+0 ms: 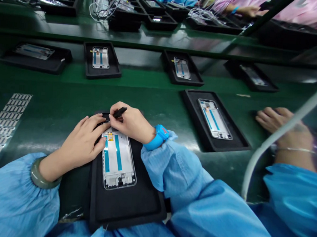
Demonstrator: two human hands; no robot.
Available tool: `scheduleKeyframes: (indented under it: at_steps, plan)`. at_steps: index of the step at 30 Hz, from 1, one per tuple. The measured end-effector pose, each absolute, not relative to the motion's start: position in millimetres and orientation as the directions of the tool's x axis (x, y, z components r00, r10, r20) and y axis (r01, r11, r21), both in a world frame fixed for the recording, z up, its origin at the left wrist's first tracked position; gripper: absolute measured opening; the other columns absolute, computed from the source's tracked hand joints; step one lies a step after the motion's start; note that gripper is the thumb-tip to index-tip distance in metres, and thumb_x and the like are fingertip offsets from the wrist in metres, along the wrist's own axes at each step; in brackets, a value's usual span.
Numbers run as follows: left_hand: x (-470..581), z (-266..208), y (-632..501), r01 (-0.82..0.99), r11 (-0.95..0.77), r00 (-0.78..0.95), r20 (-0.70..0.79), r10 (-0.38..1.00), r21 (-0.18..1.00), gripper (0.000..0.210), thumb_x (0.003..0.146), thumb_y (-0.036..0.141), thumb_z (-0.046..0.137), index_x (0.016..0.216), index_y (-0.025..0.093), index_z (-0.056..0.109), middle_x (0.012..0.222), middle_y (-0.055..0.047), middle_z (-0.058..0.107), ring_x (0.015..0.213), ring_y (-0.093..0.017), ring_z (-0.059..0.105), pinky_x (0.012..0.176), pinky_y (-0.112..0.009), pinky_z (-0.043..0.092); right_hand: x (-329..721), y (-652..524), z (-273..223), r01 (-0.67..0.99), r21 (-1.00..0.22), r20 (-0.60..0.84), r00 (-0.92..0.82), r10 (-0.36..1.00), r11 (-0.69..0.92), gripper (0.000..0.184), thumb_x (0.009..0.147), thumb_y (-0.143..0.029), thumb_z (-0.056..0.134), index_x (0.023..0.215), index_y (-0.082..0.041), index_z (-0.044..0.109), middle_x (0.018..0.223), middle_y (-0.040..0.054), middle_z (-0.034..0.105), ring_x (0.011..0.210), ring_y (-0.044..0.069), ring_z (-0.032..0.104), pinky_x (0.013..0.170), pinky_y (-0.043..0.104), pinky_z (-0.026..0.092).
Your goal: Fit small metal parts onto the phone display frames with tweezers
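Note:
A phone frame with two blue strips and an orange flex cable lies in a black tray before me. My left hand rests on the frame's upper left, fingers stretched toward its top edge and thumb at its side. Over the top end, my right hand pinches a slim black pen-like tool. Its lower end is hidden by the fingers, so I cannot tell its exact kind. A blue band circles my right wrist.
Another black tray with a phone frame sits to the right; several more line the bench behind. A sheet of small labels lies at left. A co-worker's hand and a pale curved tube are at right. Cables fill the shelf.

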State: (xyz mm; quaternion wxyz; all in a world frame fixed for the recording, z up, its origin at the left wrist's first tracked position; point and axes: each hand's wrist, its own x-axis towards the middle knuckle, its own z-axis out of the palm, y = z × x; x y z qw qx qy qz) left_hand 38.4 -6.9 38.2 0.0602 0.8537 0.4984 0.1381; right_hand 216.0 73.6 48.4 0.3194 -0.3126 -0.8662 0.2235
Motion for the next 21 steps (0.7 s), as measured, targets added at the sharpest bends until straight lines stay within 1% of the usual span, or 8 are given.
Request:
scheduleKeyframes:
  at_steps: [4,6,9,11,14,16,18,21]
  plan:
    - [38.6,39.2,-9.0,0.840,-0.496,0.466,0.178,0.867,0.218,0.036,0.088,0.025,0.042,0.122,0.021,0.052,0.130,-0.012,0.048,0.129,-0.028,0.038,0.106,-0.053,0.030,235.4,90.0,52.5,0.461,-0.614,0.498,-0.404,0.767,0.641,0.013,0.090,-0.026,0.042,0.089,-0.017,0.052,0.081,0.0022,0.058,0.073,0.012,0.057,0.071,0.025,0.046]
    - [37.4,39.6,-9.1,0.820,-0.510,0.479,0.174,0.860,0.261,0.034,0.088,0.025,0.043,0.122,0.022,0.051,0.129,-0.010,0.048,0.129,-0.027,0.037,0.106,-0.052,0.031,250.2,100.5,53.6,0.568,-0.518,0.510,-0.395,0.765,0.639,0.018,0.091,-0.025,0.039,0.096,-0.017,0.056,0.092,0.0058,0.060,0.087,0.016,0.057,0.080,0.030,0.045]
    - [30.4,38.2,4.4,0.770,-0.493,0.417,0.266,0.869,0.404,0.033,0.087,0.029,0.047,0.119,0.019,0.048,0.124,-0.011,0.050,0.125,-0.023,0.041,0.105,-0.044,0.035,268.6,112.9,48.5,0.704,-0.353,0.305,-0.536,0.787,0.617,0.023,0.089,-0.031,0.047,0.101,-0.017,0.060,0.102,0.0095,0.061,0.098,0.021,0.055,0.083,0.034,0.044]
    - [20.9,35.0,28.9,0.778,-0.428,0.263,0.380,0.887,0.460,0.033,0.086,0.031,0.048,0.116,0.016,0.047,0.121,-0.013,0.050,0.122,-0.022,0.044,0.105,-0.040,0.036,275.7,118.7,41.9,0.714,-0.342,0.137,-0.605,0.785,0.610,0.029,0.089,-0.039,0.048,0.097,-0.016,0.063,0.097,0.0097,0.062,0.092,0.021,0.057,0.079,0.033,0.044]
    - [2.7,27.6,86.4,0.893,-0.253,0.078,0.424,0.902,0.373,0.042,0.086,0.029,0.047,0.123,0.011,0.042,0.128,-0.018,0.043,0.125,-0.024,0.038,0.104,-0.041,0.035,279.9,124.8,34.1,0.637,-0.428,0.088,-0.676,0.731,0.641,0.033,0.088,-0.043,0.049,0.090,-0.014,0.065,0.089,0.0080,0.063,0.084,0.019,0.058,0.075,0.031,0.044]
    - [-7.5,22.7,128.1,0.978,-0.123,0.057,0.352,0.934,0.169,0.051,0.086,0.027,0.046,0.132,0.009,0.032,0.137,-0.021,0.034,0.132,-0.029,0.027,0.106,-0.048,0.030,280.6,126.6,33.0,0.589,-0.466,0.097,-0.707,0.700,0.660,0.032,0.085,-0.044,0.054,0.091,-0.014,0.065,0.090,0.0079,0.064,0.086,0.019,0.058,0.077,0.031,0.044]
    - [-13.8,19.3,163.2,0.986,-0.127,0.092,0.289,0.953,0.106,0.045,0.084,0.024,0.048,0.127,0.014,0.041,0.129,-0.018,0.044,0.126,-0.033,0.034,0.101,-0.056,0.030,280.8,126.8,35.1,0.582,-0.473,0.072,-0.723,0.687,0.662,0.031,0.083,-0.042,0.058,0.096,-0.015,0.066,0.092,0.0082,0.065,0.089,0.020,0.058,0.078,0.032,0.044]
    - [-18.6,18.6,195.6,0.988,-0.149,0.133,0.229,0.964,0.050,0.027,0.083,0.021,0.047,0.108,0.014,0.054,0.113,-0.018,0.053,0.114,-0.035,0.043,0.087,-0.056,0.041,283.5,129.7,41.1,0.592,-0.470,0.036,-0.729,0.684,0.655,0.029,0.082,-0.039,0.059,0.099,-0.017,0.067,0.092,0.0078,0.066,0.089,0.020,0.059,0.078,0.031,0.044]
